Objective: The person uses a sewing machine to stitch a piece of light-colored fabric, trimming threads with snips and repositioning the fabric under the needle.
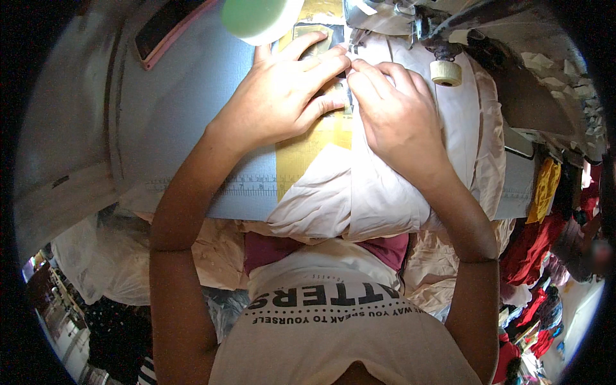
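Pale cream fabric (391,186) lies bunched over the right part of a sewing machine's bed and hangs over the near edge towards my lap. My right hand (401,112) rests on this fabric, fingers bent and drawn together, pinching its edge close to the needle area. My left hand (273,99) lies flat to the left, fingers spread over the yellow-taped strip (314,138). Its index fingertip meets my right fingertips at the fabric edge. Just beyond both hands is the metal presser foot area (354,45) of the sewing machine head (385,14); the needle itself cannot be made out.
A phone in a pink case (168,32) lies at the far left of the grey-blue table (173,122). A pale green rounded object (260,19) stands at the top. A cream knob (446,72) hangs right of the machine head. Coloured cloth (536,247) is piled at the right.
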Motion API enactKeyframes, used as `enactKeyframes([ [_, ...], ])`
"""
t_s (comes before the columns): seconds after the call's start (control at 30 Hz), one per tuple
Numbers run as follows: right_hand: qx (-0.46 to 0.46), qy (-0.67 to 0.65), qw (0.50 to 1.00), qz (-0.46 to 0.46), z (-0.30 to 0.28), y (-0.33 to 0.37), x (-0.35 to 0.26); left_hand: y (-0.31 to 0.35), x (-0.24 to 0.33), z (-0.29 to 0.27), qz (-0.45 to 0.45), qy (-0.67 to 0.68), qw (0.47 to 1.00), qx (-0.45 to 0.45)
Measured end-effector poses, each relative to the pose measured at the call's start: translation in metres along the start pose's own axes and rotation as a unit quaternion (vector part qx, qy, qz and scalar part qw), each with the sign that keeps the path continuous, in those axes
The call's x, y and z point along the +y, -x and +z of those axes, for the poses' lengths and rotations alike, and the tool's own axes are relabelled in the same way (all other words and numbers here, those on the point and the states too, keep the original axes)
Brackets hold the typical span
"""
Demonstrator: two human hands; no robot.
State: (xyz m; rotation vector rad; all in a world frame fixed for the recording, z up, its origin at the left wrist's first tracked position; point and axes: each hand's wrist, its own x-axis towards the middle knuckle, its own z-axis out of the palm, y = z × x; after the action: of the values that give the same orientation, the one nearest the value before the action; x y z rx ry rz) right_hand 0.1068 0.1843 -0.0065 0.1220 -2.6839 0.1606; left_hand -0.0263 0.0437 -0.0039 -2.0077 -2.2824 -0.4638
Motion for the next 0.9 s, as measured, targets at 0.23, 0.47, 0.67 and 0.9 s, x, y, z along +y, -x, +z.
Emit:
enactKeyframes([
  [0.23,0.011,-0.024,1.000,-0.001,0.002,0.001,0.002,0.000,0.000,-0.002,0.022,-0.022,0.999,0.028],
  [0.47,0.024,-0.041,0.999,0.001,0.001,0.001,0.002,-0.004,0.004,-0.006,0.033,-0.060,0.998,0.017],
  [0.67,0.019,-0.042,0.999,0.008,0.002,0.001,0.003,-0.004,0.004,-0.004,0.027,-0.073,0.997,0.011],
  [0.9,-0.009,-0.062,0.998,0.023,-0.006,-0.002,0.000,-0.004,0.005,-0.003,0.019,-0.072,0.997,0.014],
])
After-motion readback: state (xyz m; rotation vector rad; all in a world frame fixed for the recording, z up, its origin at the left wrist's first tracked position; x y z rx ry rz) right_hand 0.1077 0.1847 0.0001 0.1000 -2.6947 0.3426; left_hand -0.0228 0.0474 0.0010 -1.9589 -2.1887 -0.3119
